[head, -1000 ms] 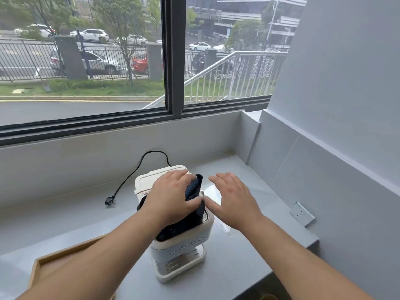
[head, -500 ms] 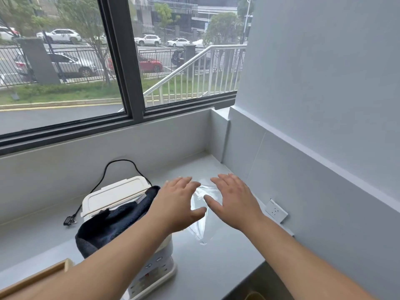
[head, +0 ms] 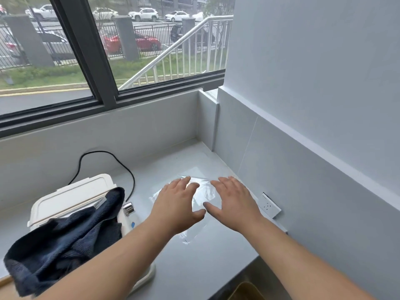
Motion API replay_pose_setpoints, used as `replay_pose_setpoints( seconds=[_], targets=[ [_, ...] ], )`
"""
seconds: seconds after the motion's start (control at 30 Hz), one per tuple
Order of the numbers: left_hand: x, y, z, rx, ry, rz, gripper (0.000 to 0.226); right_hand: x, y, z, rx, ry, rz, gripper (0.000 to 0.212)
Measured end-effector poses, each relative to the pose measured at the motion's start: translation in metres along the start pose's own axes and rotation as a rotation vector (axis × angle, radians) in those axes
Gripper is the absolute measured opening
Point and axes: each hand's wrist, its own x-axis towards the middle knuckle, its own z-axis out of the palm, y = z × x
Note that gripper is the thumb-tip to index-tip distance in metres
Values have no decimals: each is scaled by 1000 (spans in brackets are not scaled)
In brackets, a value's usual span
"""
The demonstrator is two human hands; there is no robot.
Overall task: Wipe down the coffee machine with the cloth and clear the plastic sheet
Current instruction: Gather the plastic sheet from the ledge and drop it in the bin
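Observation:
A white coffee machine [head: 71, 197] stands at the left of the grey counter [head: 216, 256]. A dark blue cloth [head: 65, 241] lies draped over its top and front. To its right a clear plastic sheet [head: 205, 191] lies flat on the counter, hard to see. My left hand [head: 176, 207] and my right hand [head: 233, 204] hover side by side over the sheet, palms down, fingers spread. Neither hand holds anything. I cannot tell whether the palms touch the sheet.
The machine's black power cord [head: 101, 153] loops along the back wall. A white wall socket [head: 270, 205] sits on the right wall beside my right hand. A wooden tray corner [head: 5, 282] shows at the bottom left. A large window runs behind the counter.
My left hand let go of the cloth, leaving it on the machine, and moved right. Both hands now sit over the plastic sheet. The view turned to the right.

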Motion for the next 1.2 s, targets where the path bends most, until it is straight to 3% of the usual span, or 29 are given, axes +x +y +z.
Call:
replay_pose_setpoints(
  seconds=[0.87,1.2],
  targets=[
    [45,-17,166,-3,-266,-326,91,38,77,137,-21,-350,-33,92],
    [48,-27,191,-16,-233,-378,53,35,88,160,-9,-379,-51,90]
  ],
)
